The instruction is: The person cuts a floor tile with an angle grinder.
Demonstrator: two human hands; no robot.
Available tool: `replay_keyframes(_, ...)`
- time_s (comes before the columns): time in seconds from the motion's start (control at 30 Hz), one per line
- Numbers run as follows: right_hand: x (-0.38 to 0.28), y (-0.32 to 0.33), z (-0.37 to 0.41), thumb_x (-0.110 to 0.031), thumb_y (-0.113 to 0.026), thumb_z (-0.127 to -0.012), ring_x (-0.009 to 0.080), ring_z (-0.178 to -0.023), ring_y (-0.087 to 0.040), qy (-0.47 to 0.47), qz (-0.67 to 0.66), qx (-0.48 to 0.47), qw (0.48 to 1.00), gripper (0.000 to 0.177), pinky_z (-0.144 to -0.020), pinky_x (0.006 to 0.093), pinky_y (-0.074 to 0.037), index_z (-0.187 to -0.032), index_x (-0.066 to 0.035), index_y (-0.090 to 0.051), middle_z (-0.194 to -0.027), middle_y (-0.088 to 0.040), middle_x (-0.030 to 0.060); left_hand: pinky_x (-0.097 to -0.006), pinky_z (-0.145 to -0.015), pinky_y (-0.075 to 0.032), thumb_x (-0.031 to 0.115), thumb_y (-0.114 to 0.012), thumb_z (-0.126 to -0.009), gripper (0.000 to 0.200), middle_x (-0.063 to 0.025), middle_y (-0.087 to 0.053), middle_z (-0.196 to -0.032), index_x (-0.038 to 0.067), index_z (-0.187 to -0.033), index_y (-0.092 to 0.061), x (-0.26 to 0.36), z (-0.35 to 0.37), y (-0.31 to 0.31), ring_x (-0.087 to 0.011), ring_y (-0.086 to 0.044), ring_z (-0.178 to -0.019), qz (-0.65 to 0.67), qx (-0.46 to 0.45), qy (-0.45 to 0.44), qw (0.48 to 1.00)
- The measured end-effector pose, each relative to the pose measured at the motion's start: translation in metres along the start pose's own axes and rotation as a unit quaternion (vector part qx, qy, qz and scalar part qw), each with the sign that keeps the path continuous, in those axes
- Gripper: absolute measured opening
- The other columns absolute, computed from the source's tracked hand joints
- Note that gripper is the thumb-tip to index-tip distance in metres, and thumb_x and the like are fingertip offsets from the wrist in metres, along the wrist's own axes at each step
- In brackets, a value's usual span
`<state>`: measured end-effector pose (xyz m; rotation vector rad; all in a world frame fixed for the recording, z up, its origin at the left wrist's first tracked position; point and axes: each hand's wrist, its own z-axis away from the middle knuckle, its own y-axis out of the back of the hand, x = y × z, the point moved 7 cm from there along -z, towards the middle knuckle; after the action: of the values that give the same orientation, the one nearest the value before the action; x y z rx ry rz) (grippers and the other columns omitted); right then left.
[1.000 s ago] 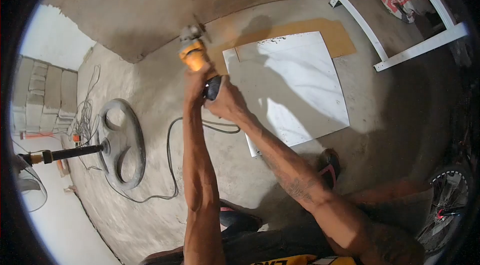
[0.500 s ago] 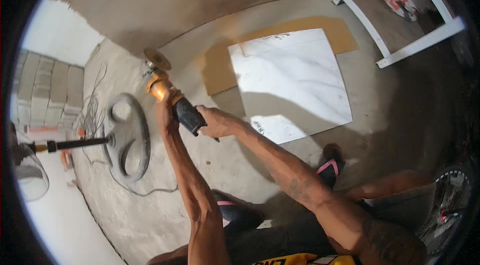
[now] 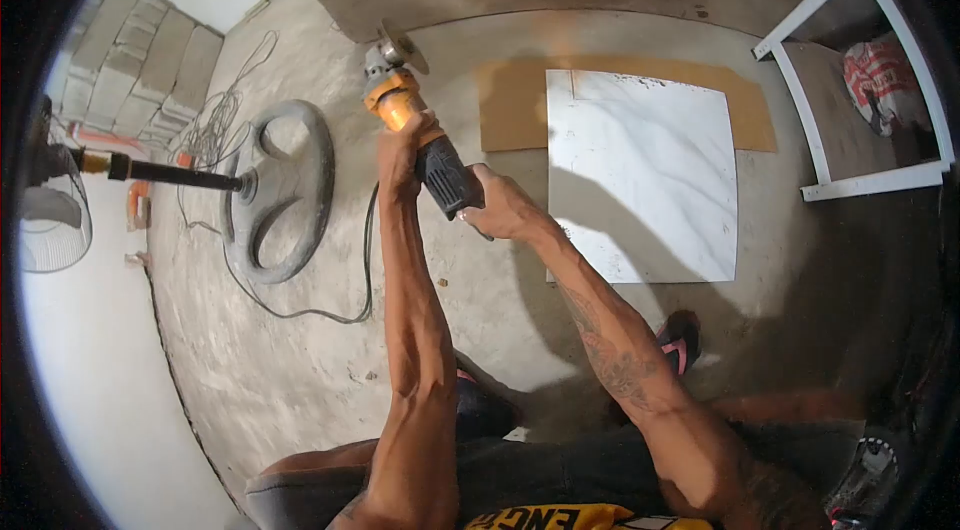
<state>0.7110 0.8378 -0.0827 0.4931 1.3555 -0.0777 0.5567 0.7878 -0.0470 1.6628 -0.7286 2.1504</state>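
An orange and black angle grinder (image 3: 441, 170) is held up in front of me, its round disc (image 3: 403, 47) pointing away at the far end. My left hand (image 3: 404, 148) wraps around the grinder's orange front section. At the rear, my right hand (image 3: 503, 206) grips the black body near its end. To the right of the grinder, a white marbled tile (image 3: 665, 145) with grey veins lies on the floor, partly over a sheet of brown cardboard (image 3: 512, 115). The disc is apart from the tile. A shadow falls across the tile's lower left.
A grey stand base (image 3: 318, 170) with a black pole and a fan (image 3: 55, 230) stands at left. Cable (image 3: 370, 260) runs along the floor there. Grey blocks (image 3: 128, 50) are stacked at the far left. A white frame (image 3: 812, 140) and a red-and-white bag (image 3: 880, 80) are at right.
The view has turned, so the tile, frame and stand appear farther right. The grinder appears higher and farther right in view. Both hands keep their hold on it.
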Motion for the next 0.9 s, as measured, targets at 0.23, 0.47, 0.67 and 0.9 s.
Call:
replay_keyframes(0.23,-0.008,0.002,0.002,-0.024,-0.075,-0.074,0.0290,-0.087,-0.065,-0.019,-0.023,-0.072,0.997,0.061,-0.079,0.0379,-0.051,-0.119,0.007,-0.049,-0.095,-0.065,0.0218,-0.0296,-0.055,-0.049,0.018,-0.073,-0.075,0.028,-0.0048,-0.060,-0.078,0.000,-0.093,-0.060,-0.001,-0.002,0.002,-0.0150,-0.058,-0.061,-0.005,0.007,-0.001,1.000)
replay_keyframes(0.47,-0.008,0.004,-0.003,-0.031,-0.078,-0.075,0.0195,-0.090,-0.062,-0.006,-0.102,-0.087,0.991,0.062,-0.082,0.0326,-0.049,-0.118,0.007,-0.054,-0.099,-0.065,0.0139,-0.0294,-0.056,-0.050,0.020,-0.073,-0.075,0.033,-0.0064,-0.061,-0.078,-0.002,-0.096,-0.059,-0.002,-0.003,0.008,-0.0164,-0.060,-0.062,-0.036,0.003,0.006,0.999)
replay_keyframes(0.67,-0.018,0.001,-0.001,-0.023,-0.076,-0.079,0.0162,-0.094,-0.059,-0.034,-0.111,-0.101,0.988,0.052,-0.087,0.0313,-0.047,-0.117,0.005,-0.055,-0.102,-0.065,0.0107,-0.0289,-0.053,-0.047,0.024,-0.075,-0.073,0.032,-0.0040,-0.060,-0.075,0.001,-0.090,-0.060,0.001,0.003,0.006,-0.0141,-0.058,-0.059,-0.056,0.017,-0.007,0.998)
replay_keyframes(0.9,-0.009,-0.001,-0.005,-0.032,-0.079,-0.074,0.0176,-0.088,-0.062,-0.034,-0.120,-0.082,0.989,0.059,-0.082,0.0315,-0.050,-0.114,0.005,-0.056,-0.097,-0.066,0.0129,-0.0291,-0.054,-0.047,0.021,-0.075,-0.071,0.030,-0.0046,-0.060,-0.077,0.001,-0.089,-0.060,0.000,0.004,0.005,-0.0139,-0.057,-0.061,-0.053,0.008,0.002,0.999)
